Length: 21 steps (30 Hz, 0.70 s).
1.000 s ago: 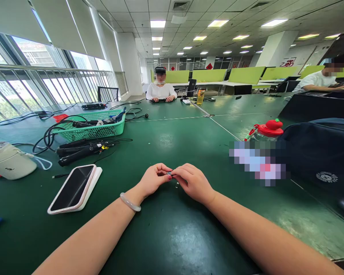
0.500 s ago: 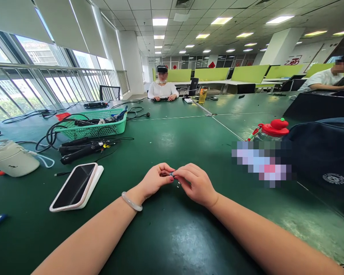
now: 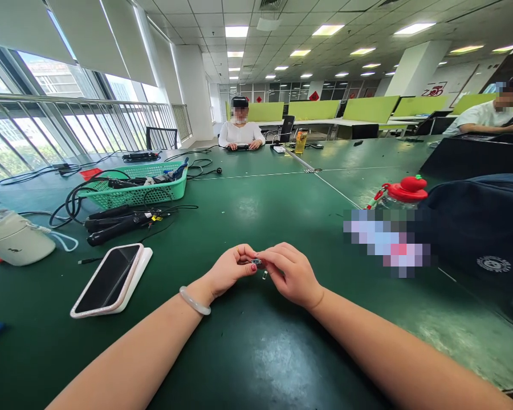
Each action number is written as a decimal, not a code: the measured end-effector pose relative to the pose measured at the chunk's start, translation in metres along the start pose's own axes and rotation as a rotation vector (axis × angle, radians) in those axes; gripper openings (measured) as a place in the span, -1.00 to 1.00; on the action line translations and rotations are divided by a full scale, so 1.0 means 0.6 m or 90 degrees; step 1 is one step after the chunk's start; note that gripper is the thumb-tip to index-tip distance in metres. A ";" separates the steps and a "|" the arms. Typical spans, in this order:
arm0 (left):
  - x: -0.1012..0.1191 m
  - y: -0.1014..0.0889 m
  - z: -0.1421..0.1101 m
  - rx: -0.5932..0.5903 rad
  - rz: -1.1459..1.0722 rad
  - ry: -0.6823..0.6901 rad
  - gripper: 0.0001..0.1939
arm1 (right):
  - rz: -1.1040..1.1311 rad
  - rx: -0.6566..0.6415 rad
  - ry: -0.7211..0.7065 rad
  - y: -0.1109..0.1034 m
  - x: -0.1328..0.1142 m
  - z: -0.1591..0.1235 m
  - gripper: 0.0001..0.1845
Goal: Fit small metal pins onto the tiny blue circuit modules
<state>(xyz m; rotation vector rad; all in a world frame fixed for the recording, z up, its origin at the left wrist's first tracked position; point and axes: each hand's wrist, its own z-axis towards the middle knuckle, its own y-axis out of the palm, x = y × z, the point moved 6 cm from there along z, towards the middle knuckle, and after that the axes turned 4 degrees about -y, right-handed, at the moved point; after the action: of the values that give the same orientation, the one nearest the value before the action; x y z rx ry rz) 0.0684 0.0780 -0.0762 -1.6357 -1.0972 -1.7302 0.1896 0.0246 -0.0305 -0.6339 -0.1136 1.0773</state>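
My left hand and my right hand meet fingertip to fingertip low over the green table. Both pinch a tiny dark part between thumb and fingers; it is too small to name. A small pale bit shows just below it, by my right fingers. A pale bangle circles my left wrist.
A phone lies on a white pad at the left, beyond it black cables and tools, a green basket and a cream pouch. A red-lidded bottle and dark bag stand right. Two people sit at far tables.
My hands have stayed together on the small part, with only slight finger shifts. The view wobbled a little.
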 end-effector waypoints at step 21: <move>-0.002 -0.004 0.001 0.012 0.033 0.003 -0.66 | -0.035 0.022 -0.023 -0.003 -0.003 0.004 -0.77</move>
<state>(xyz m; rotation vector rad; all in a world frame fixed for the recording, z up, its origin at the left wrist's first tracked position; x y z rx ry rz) 0.0669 0.0793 -0.0776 -1.6327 -1.0573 -1.6855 0.1893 0.0234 -0.0271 -0.5775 -0.1426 1.0351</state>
